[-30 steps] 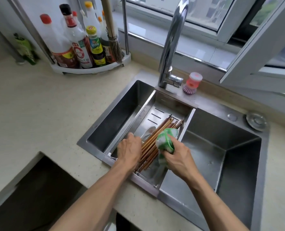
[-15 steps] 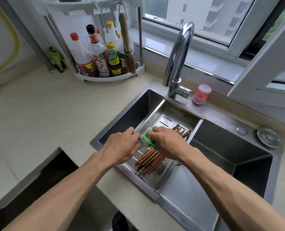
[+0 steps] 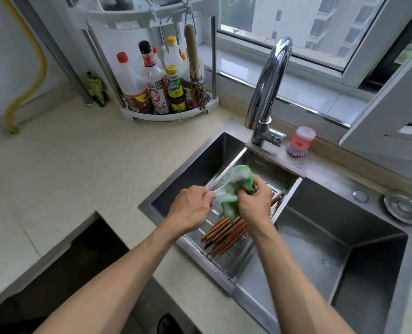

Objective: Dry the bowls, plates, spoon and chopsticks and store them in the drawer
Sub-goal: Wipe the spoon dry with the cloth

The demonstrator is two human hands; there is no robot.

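Metal spoon (image 3: 218, 189): pale and blurred, held above the drain tray (image 3: 288, 197); only a short stretch of handle shows between the two hands, and the bowl end is hidden inside the cloth (image 3: 236, 189).
Spoon handling: judged light, stiff and slick while wet; best held by the handle end, as here, leaving the bowl free for wiping.
Left hand (image 3: 191, 209): fingers curled, pinching the spoon handle, just left of the cloth and over the tray's left edge.
Right hand (image 3: 255, 204): clenched around the green-and-white cloth, which is bunched over the spoon; it hangs above the tray's middle.
Cloth handling: soft and floppy, judged damp; it moulds to whatever it wraps.
Chopsticks (image 3: 224, 233): brown bundle lying loose on the tray floor, below and apart from both hands, far tips showing past the right hand.
Chopstick handling: judged light, stiff and prone to roll or scatter; best gathered as a bundle near the middle.
Sink (image 3: 344, 249): steel basin around the tray; the tray sits in its left half.
Bowls, plates, drawer: not identifiable in view.
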